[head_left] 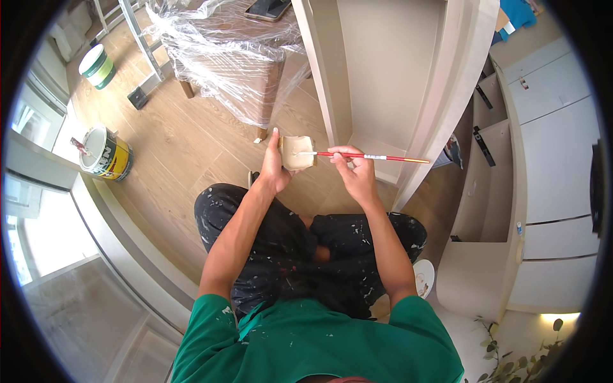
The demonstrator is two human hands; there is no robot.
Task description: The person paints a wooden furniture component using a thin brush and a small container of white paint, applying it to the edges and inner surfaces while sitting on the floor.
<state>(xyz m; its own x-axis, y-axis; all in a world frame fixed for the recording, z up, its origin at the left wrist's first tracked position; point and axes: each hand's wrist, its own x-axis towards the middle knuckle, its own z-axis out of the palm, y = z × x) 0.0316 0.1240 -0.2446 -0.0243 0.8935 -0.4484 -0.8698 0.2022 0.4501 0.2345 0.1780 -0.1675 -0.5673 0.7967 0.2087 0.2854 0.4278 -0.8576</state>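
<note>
Left hand (276, 169): partly curled, gripping a small squarish container (296, 141) at its left and lower edges, thumb along the left side. Container: tilted towards the viewer, cream inside, held in front of the crossed legs, above the wooden floor (207, 153).

Right hand (357, 175): fingers pinched closed around a slender paintbrush (402, 159), red handle, lying nearly level; tip inside the container, handle end pointing right.

Clothing: green shirt (319, 338) and dark trousers (223, 214), both flecked with pale paint.

Right of the container: one tall beige cabinet (389, 64), open-fronted. Beyond the hands: one piece of furniture wrapped in clear plastic (217, 60), a phone (268, 7) on top.

Left, on the floor: one yellow-and-dark bucket (117, 157), a brush lying across its top; farther off, one green-and-white bucket (98, 67), near a metal ladder (135, 35).
</note>
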